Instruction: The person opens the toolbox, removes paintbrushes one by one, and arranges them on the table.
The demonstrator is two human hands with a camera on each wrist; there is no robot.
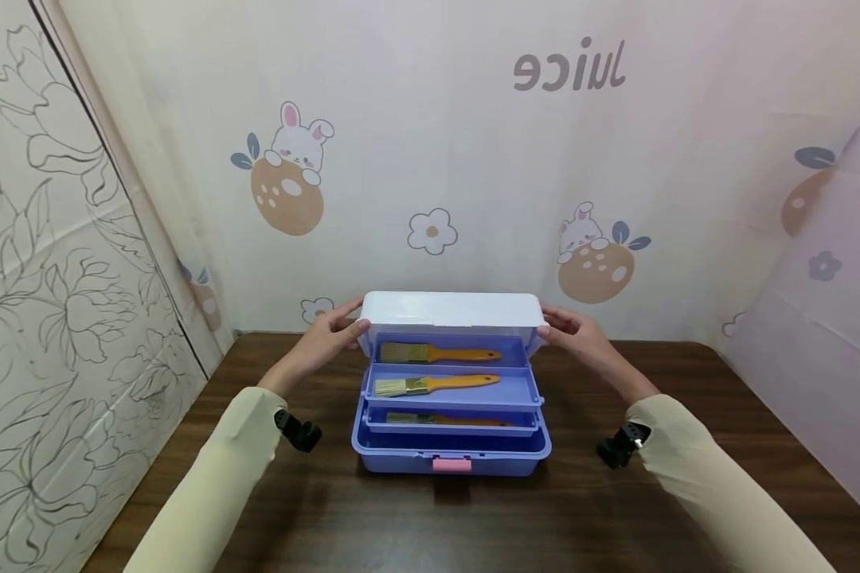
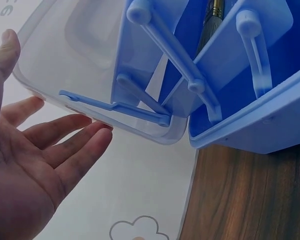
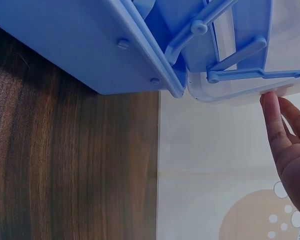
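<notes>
A lavender-blue toolbox (image 1: 394,464) with a pink latch (image 1: 451,465) stands on the table, its stepped trays (image 1: 519,390) spread out. Its whitish see-through lid (image 1: 451,310) is raised at the back. My left hand (image 1: 327,338) holds the lid's left end, thumb in front and fingers behind. At the right end, my right hand (image 1: 580,338) grips the lid in a similar way. One yellow-handled paintbrush (image 1: 466,355) lies in the top tray, another paintbrush (image 1: 466,381) in the middle one. A third paintbrush (image 1: 459,419) is partly hidden in the lower tray.
Blue hinge arms (image 2: 175,55) link the trays, lid and box side. The dark wooden table (image 1: 444,533) extends around the box. Behind it hangs a pale curtain (image 1: 430,143) with rabbit and fruit prints; a flower-patterned panel (image 1: 64,278) stands at left.
</notes>
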